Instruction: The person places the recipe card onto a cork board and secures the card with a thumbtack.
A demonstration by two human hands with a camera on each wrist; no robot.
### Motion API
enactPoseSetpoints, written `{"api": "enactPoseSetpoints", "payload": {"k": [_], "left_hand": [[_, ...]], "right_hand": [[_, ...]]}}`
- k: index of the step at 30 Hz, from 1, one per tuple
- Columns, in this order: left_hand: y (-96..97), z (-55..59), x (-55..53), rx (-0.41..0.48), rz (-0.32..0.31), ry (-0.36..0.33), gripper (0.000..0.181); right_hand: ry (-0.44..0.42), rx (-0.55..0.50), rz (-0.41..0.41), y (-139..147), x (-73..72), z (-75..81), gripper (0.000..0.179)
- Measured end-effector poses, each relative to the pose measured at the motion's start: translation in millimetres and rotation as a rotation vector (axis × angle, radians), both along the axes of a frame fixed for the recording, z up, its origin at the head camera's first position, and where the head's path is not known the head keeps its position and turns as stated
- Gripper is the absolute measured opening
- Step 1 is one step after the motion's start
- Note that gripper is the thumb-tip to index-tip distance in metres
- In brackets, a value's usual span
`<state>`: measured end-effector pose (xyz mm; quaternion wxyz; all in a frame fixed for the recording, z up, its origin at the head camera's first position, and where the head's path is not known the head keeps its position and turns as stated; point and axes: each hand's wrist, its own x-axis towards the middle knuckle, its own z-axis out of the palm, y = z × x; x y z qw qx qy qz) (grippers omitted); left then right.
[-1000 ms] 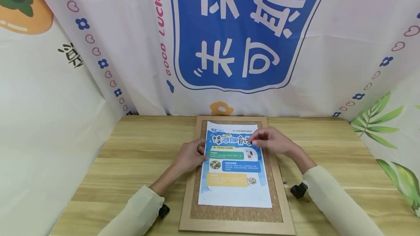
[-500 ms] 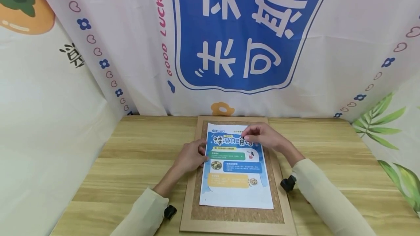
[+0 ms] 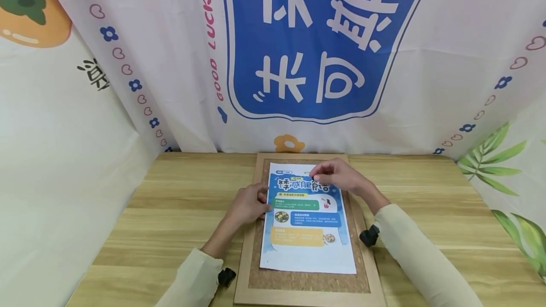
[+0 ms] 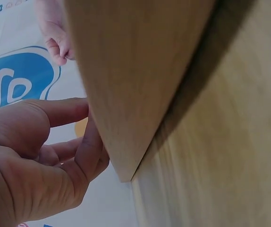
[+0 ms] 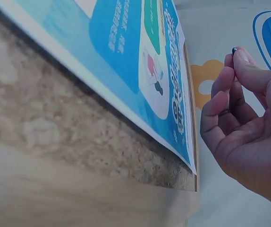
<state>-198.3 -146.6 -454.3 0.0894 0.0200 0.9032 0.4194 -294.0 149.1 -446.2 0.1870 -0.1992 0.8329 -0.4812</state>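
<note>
A printed poster sheet [image 3: 307, 259] with blue, green and yellow panels lies on a framed corkboard [image 3: 309, 282]. My left hand [image 3: 247, 205] rests at the sheet's left edge, thumb and fingers bent and apart, touching the paper. In the left wrist view the board's wooden side hides the fingertips of this hand [image 4: 36, 156]. Over the sheet's upper right part, my right hand [image 3: 341, 176] pinches a small black piece that looks like a pushpin [image 5: 234, 50] between thumb and index finger. In the right wrist view that hand [image 5: 251, 118] is raised off the paper.
The board lies on a wood-grain table [image 3: 170, 212] with its far end near the back edge. A printed cloth [image 3: 187, 84] hangs behind the table. Black cameras sit at both wrists, with the right camera [image 3: 369, 235] over the frame's right side.
My right hand has moved left across the sheet's title, still pinching the small black pushpin. The left hand has stayed at the sheet's left edge.
</note>
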Motion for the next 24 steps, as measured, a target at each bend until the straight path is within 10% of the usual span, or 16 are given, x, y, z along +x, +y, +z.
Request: {"api": "enactPoseSetpoints", "payload": {"k": [24], "left_hand": [[3.0,-2.7,3.0,-0.005,0.037,0.044,0.058]], "right_hand": [[-0.003,0.053,0.028,-35,-32.7,6.7,0.025]]}}
